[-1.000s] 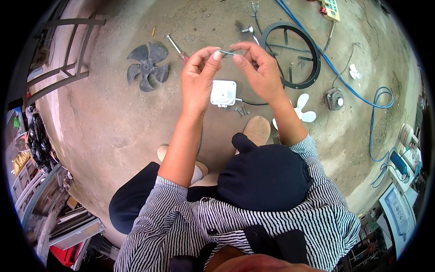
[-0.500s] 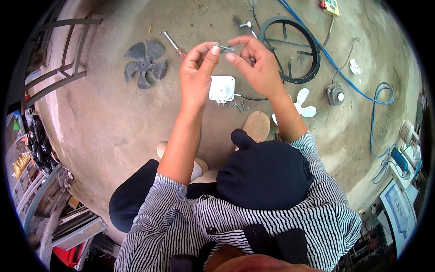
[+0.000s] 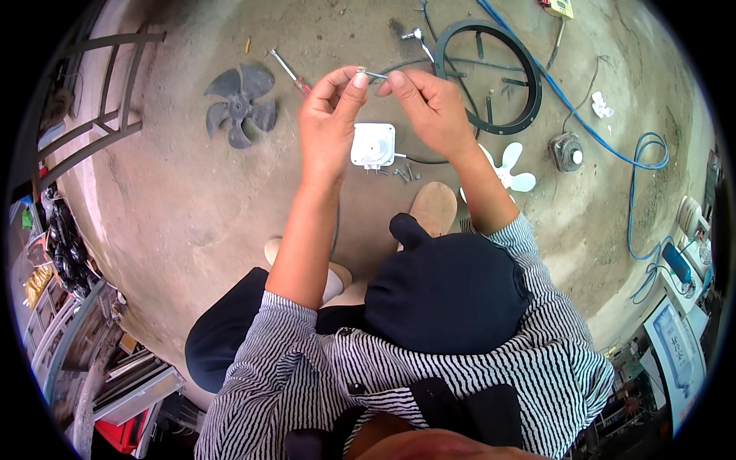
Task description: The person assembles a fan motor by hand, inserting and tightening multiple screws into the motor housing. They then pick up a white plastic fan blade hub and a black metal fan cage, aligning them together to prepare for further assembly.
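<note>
A thin metal bolt [image 3: 376, 74] spans the gap between my two hands, held up over the floor. My left hand [image 3: 331, 115] pinches one end of it between thumb and fingers. On its other end, the thumb and fingertips of my right hand [image 3: 433, 107] are closed. Below the hands a white square motor [image 3: 373, 146] with a round raised centre lies on the ground, a dark cable running from its right side. Just beside it are several loose bolts [image 3: 407, 173]. The white fan blade [image 3: 512, 167] is partly hidden behind my right forearm.
A dark fan blade [image 3: 241, 106] and a red-handled screwdriver [image 3: 291, 70] lie at left. Beyond my right hand are a black ring frame [image 3: 529, 61] and a ratchet wrench [image 3: 418, 38]. A small motor [image 3: 566, 152] and blue hose [image 3: 598, 142] lie at right; a metal rack [image 3: 115, 84] stands far left.
My right thumb and fingers have come together on the bolt's right end, where they were spread apart before. The left hand keeps its pinch.
</note>
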The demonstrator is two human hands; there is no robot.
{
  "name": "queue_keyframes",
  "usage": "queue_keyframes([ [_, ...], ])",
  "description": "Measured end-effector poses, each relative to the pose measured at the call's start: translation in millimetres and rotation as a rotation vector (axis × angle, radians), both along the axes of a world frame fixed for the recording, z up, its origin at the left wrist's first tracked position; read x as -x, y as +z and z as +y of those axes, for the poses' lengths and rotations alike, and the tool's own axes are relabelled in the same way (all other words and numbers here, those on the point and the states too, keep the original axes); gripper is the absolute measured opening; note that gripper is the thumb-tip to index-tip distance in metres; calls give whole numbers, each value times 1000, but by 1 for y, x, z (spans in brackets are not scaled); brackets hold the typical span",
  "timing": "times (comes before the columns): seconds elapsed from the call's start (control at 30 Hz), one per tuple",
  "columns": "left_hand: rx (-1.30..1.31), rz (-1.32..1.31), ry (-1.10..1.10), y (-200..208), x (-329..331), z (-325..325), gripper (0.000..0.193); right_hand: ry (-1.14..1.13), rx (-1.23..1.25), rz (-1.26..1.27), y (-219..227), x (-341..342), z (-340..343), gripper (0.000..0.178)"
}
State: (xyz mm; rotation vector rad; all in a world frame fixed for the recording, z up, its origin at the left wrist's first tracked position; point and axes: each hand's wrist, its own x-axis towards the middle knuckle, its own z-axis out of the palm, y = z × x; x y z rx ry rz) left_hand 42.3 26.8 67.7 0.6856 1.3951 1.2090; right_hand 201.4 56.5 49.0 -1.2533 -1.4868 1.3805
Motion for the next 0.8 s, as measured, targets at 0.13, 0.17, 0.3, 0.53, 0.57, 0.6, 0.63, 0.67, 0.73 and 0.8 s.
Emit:
queue_keyframes([
  [0.13, -32, -43, 48, 0, -3, 0, 29, -10, -71, -35, 5, 1, 0, 31],
  [0.17, -32, -44, 42, -1, -3, 0, 29, -10, -46, -10, 1, 0, 0, 29],
  [0.3, -22, -49, 46, -2, -3, 0, 28, 6, -94, -63, 9, 1, 0, 23],
  [0.53, -22, -47, 46, -1, -4, -1, 25, -4, -75, -62, 9, 0, 1, 20],
  [0.57, -26, -39, 41, -1, -4, 0, 25, 2, -63, -46, 4, 0, 2, 19],
  [0.6, -29, -32, 37, -1, -4, 0, 25, 8, -52, -31, 1, -1, 2, 19],
  [0.63, -28, -41, 43, -1, -4, -1, 25, 3, -52, -26, 4, 0, 1, 19],
  [0.67, -28, -50, 49, -1, -5, -1, 25, -2, -52, -22, 9, 1, 1, 20],
  [0.73, -30, -46, 37, -2, -5, -2, 25, -1, -47, -14, 8, 1, 1, 21],
  [0.8, -36, -21, 1, -4, -4, -2, 27, 11, -39, -8, -1, -1, 1, 21],
])
